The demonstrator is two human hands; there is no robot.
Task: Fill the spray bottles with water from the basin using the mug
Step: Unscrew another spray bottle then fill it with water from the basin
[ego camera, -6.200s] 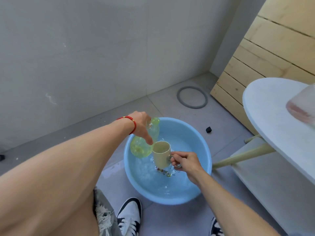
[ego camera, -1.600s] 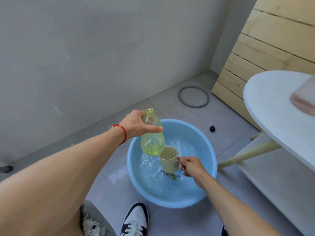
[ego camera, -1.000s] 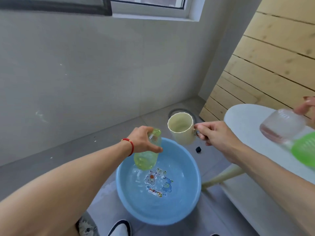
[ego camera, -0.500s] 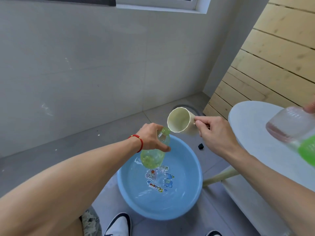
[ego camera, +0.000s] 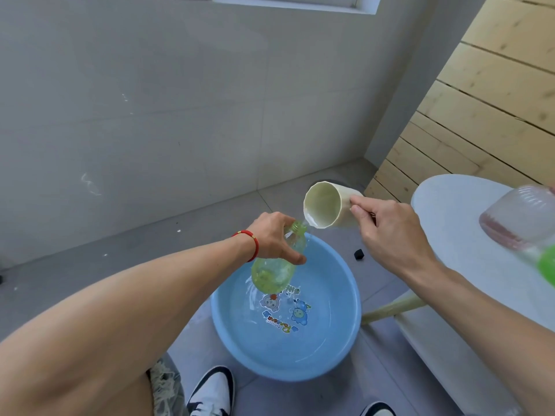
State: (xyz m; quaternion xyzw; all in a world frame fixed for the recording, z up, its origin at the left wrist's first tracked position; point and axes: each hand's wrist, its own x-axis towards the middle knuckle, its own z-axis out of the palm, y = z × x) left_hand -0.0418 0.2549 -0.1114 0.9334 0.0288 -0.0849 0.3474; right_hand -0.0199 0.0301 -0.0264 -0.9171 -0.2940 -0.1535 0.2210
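Observation:
My left hand (ego camera: 274,238) grips a yellow-green transparent bottle (ego camera: 274,270) by its upper part, holding it tilted over the blue basin (ego camera: 345,334), open neck pointing up and right. My right hand (ego camera: 387,232) holds a cream mug (ego camera: 326,209) by its handle, tipped on its side with its rim just above the bottle's neck. A thin stream of water runs from the mug's lip to the neck. The basin holds water over a cartoon print on its bottom.
A round white table (ego camera: 456,235) stands at the right, with a clear pinkish bottle (ego camera: 519,219) and a blurred green thing (ego camera: 548,264) at the frame's edge. A small black object (ego camera: 359,254) lies on the grey floor. Wooden planks line the right wall. My shoes (ego camera: 211,391) are beside the basin.
My right hand lifted the mug out of the basin, brought it above the bottle and tipped it further; water now runs from it. My left hand keeps the bottle tilted over the basin.

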